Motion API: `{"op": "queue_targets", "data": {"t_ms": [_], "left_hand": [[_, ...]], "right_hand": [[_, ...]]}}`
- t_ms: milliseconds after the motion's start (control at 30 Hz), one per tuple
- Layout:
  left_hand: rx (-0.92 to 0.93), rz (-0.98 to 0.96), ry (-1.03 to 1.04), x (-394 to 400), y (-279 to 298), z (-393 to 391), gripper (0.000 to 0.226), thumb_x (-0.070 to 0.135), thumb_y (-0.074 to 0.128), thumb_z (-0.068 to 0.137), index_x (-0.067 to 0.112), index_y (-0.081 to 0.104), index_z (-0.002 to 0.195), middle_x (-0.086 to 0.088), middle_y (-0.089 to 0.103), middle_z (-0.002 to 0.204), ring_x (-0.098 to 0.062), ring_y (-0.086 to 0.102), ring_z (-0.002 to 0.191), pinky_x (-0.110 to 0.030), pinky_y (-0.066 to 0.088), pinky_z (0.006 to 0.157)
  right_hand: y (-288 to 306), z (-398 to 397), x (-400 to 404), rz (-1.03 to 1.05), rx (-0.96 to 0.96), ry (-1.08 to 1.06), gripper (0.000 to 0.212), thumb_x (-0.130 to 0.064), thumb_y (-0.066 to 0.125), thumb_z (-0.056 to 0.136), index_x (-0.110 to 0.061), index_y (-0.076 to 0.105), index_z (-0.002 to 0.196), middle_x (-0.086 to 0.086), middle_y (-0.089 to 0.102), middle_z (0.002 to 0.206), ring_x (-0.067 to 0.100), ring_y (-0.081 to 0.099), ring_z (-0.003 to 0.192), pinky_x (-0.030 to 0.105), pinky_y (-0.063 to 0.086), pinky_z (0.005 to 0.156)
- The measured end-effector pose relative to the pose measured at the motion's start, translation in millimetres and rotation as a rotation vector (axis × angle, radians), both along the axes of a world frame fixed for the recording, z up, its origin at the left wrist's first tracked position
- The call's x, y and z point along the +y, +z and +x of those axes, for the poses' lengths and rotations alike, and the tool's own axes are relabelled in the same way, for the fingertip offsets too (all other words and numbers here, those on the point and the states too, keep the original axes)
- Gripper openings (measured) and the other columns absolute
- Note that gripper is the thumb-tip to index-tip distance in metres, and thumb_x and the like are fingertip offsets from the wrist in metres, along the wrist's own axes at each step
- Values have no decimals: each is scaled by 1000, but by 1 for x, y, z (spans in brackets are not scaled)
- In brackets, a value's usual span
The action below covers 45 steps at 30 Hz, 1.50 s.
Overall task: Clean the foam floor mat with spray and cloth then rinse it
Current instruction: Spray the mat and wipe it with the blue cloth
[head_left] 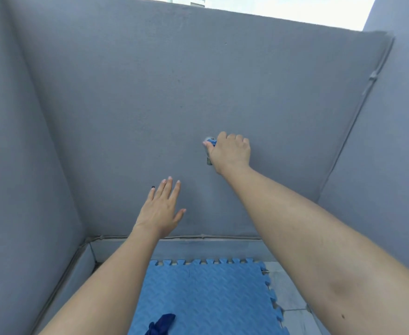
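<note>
Here the right hand [231, 151] is closed around a tap [210, 151] fixed to the grey wall [150, 93], fingers curled over the top of it. Only the tap's blue handle and a bit of its metal spout show at the left edge of the hand. The right arm stretches up to it from the lower right corner.

The left hand [161, 209] is open and holds nothing, its fingers spread and pointing up toward the wall, lower than the tap and to its left. Whether the palm touches the wall cannot be told.

Below both arms, the blue foam mat [208, 293] lies flat on the floor [288, 286], its toothed far edge near the foot of the wall and its right edge beside pale floor tiles. A dark blue cloth [161, 323] lies crumpled on the near part of the mat, close to the bottom edge of the view and partly cut off by it.
</note>
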<state>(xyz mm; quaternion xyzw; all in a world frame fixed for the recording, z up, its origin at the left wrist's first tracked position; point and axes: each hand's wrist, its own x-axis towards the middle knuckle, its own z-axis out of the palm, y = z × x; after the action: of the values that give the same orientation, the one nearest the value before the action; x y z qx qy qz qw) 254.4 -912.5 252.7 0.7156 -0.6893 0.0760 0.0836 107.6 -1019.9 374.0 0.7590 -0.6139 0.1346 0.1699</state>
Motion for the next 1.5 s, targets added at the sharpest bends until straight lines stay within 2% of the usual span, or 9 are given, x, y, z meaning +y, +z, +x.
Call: {"op": "queue_targets", "data": {"t_ms": [300, 567, 1000, 1333, 1500], "left_hand": [[-21, -42, 12, -3, 4, 0, 76, 49, 30, 98, 13, -11, 151, -10, -10, 160, -27, -6, 147, -43, 4, 119], [-17, -24, 59, -1, 1, 10, 78, 52, 27, 97, 14, -16, 150, -10, -13, 159, -28, -7, 147, -43, 3, 119], [-18, 10, 73, 11, -19, 22, 79, 53, 25, 97, 13, -20, 149, -10, -15, 159, -25, -9, 147, -42, 2, 119], [24, 25, 53, 8, -36, 12, 80, 53, 25, 97, 13, -20, 148, -10, -16, 159, -25, -8, 147, -42, 2, 119], [41, 24, 33, 6, -38, 8, 80, 53, 26, 97, 14, -22, 148, -10, -17, 159, -22, -6, 148, -41, 1, 118]], "right_hand": [[-4, 14, 2, 14, 69, -121, 54, -55, 22, 101, -11, 49, 117, 14, 60, 118, 29, 54, 109, 41, 38, 95], [0, 17, 3, 40, 160, -156, 56, -54, 20, 102, -9, 48, 119, 16, 60, 118, 30, 57, 108, 41, 38, 93], [-4, 17, 0, -12, 109, -143, 56, -54, 21, 101, -9, 48, 119, 16, 60, 119, 30, 55, 109, 41, 37, 95], [-13, 14, -4, -115, -5, -79, 52, -52, 27, 101, -8, 51, 114, 15, 60, 116, 30, 54, 109, 41, 35, 93], [-18, 11, -6, -179, -21, -33, 50, -51, 28, 102, -8, 51, 108, 14, 60, 109, 30, 54, 101, 40, 34, 87]]}}
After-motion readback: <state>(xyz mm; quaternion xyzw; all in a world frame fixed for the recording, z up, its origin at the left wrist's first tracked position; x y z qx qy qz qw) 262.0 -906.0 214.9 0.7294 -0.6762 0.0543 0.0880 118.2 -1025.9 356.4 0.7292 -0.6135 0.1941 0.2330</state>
